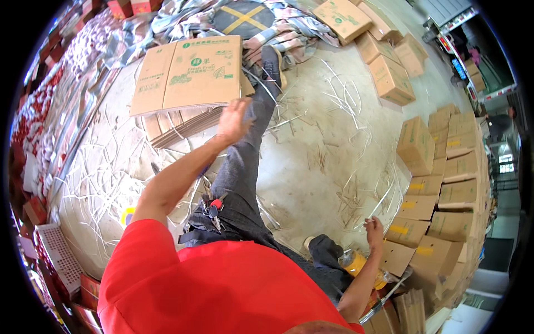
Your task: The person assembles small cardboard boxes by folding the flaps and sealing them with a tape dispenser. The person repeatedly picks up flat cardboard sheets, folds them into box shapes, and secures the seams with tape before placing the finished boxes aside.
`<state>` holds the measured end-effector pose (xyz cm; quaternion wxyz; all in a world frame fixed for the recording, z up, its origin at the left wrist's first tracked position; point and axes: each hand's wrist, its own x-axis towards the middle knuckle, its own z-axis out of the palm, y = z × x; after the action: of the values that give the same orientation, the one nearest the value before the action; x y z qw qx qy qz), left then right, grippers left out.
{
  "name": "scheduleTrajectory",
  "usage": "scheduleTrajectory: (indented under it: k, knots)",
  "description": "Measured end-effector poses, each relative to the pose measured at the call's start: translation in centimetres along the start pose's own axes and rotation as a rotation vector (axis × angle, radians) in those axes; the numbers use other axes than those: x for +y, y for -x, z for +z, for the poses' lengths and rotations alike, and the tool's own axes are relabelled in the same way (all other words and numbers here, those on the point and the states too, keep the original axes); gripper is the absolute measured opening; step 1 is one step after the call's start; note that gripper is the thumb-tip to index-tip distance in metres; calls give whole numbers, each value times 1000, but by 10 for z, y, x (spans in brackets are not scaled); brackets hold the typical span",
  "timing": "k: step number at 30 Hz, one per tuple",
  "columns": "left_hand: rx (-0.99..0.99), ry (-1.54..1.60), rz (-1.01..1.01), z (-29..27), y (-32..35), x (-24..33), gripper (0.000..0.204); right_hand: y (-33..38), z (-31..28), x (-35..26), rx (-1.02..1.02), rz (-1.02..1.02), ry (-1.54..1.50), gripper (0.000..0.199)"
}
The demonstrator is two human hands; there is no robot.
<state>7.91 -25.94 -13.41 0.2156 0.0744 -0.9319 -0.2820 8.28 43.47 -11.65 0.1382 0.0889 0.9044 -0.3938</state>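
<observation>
My left hand (pixel 236 119) reaches forward over my outstretched leg, beside the near right corner of a flattened cardboard carton (pixel 203 69) with green print. Its fingers are stretched out and slightly smeared, holding nothing that I can see. Under that carton lies a stack of more flattened cartons (pixel 186 127). My right hand (pixel 374 231) hangs low on the right, near the made-up boxes. Its fingers are loosely bent and apart, with nothing visible in them. Beside my right forearm is a yellow item in clear plastic (pixel 353 261), partly hidden by the arm.
White straps (pixel 100 181) litter the floor. Cartons (pixel 461 167) are stacked along the right, with more boxes (pixel 392 78) farther back. A striped cloth (pixel 300 28) surrounds a dark round top with a yellow cross (pixel 243 19). At left stands a white perforated crate (pixel 58 256). A truck (pixel 473 50) is far right.
</observation>
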Motion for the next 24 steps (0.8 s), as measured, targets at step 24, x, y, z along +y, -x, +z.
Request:
scheduleTrajectory:
  k: [24]
  knots:
    - [-393, -660, 308, 14, -37, -149, 62, 2, 81, -99, -281, -127, 290, 43]
